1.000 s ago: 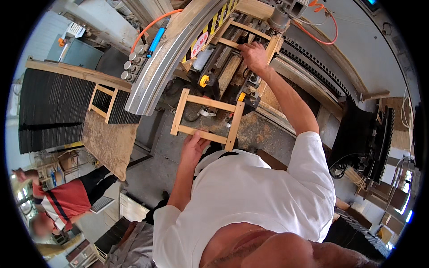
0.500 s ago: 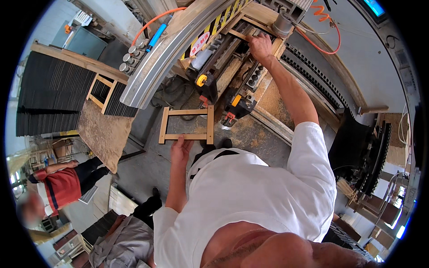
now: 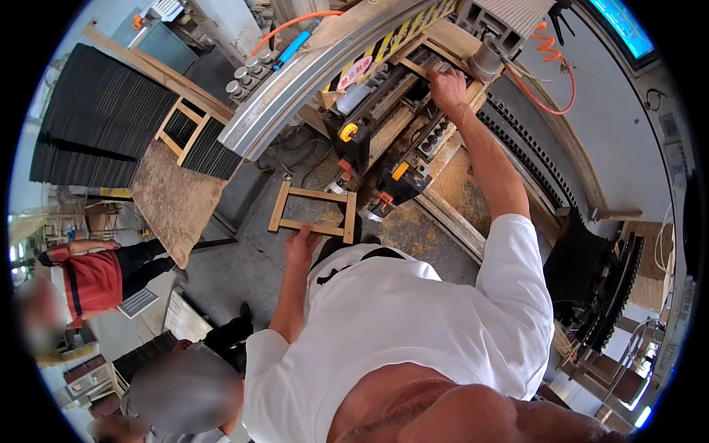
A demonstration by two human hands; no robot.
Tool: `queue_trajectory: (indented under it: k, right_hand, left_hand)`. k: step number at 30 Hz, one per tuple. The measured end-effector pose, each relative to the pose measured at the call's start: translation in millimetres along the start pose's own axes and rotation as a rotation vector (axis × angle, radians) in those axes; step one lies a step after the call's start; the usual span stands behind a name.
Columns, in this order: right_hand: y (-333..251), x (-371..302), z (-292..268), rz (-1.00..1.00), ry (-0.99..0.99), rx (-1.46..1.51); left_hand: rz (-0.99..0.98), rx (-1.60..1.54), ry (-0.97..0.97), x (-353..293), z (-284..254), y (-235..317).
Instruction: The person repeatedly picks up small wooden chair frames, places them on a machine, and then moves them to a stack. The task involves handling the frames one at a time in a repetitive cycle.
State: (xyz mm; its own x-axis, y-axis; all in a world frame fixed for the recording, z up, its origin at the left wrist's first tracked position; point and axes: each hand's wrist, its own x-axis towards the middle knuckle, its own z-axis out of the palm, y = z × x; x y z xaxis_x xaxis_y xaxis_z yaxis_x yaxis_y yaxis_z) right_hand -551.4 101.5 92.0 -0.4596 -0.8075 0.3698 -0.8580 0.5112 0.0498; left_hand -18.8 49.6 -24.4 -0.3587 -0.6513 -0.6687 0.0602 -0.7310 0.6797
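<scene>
My left hand (image 3: pixel 298 249) grips a small rectangular wooden frame (image 3: pixel 350 218) by its near rail, holding it in front of my waist. Its middle is open and the floor shows through. Further ahead and to the right, my right hand (image 3: pixel 448 91) reaches into a woodworking machine (image 3: pixel 391 129). Its fingers are curled on a second wooden frame (image 3: pixel 413 67) lying at the machine's far end; the fingertips are partly hidden. Two black clamp heads (image 3: pixel 401 174) with yellow knobs stand on the machine between my hands.
A curved metal guard (image 3: pixel 292 85) with a striped strip crosses the machine's left side. Stacked dark-edged frames (image 3: pixel 103 111) stand on a board table (image 3: pixel 173 192) at left. Two people are behind left, one in a red shirt (image 3: pixel 92 277). A screen (image 3: pixel 624 26) hangs far right.
The view has shifted slightly. The frame in my left hand is tilted a little, its right side lower. My right hand stays at the machine's far end. The person behind left has moved nearer.
</scene>
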Motion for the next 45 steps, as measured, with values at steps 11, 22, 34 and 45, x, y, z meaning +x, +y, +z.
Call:
queue_trajectory:
  k: [11,22,34,45]
  right_hand:
    - [-1,-2,0,-0.004,-0.003,0.014]
    - [-32,-4,-28,0.084,-0.104,-0.123]
    - [-170,-40,-100,0.149,0.363,0.539]
    - [-334,-201,-31,0.495,-0.164,0.815]
  left_hand:
    - [0.116,0.041,0.028,7,-32,16]
    - [0.377,0.062,0.075,-13,-116,133]
    - [0.541,0.058,0.197,139,-202,386]
    - [0.744,0.506,0.461,277,-169,446]
